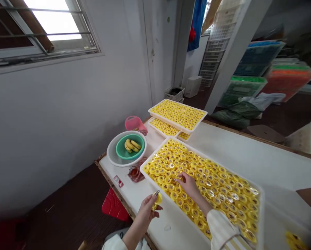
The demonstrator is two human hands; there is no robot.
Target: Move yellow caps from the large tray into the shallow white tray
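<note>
My left hand point(147, 207) is in front of the near tray's left side, thumb and fingers closed on a yellow round piece point(158, 198); there may be more than one in the grip. Over the large white tray point(261, 211), my right hand point(188, 184) reaches down with its fingertips pinched at one of the yellow pieces. Several such round pieces point(217, 180), each with a small dark picture in the middle, fill this tray in a dense layer. Whatever sits right between the right fingertips is partly hidden.
Behind stand more filled trays point(197, 130), stacked askew. To the left are a white basin point(111, 156) holding a green basket point(119, 152) of bananas point(132, 146), a pink container point(134, 123), a cup of dark liquid point(133, 171) and a small packet point(118, 181). A red stool point(115, 205) stands below.
</note>
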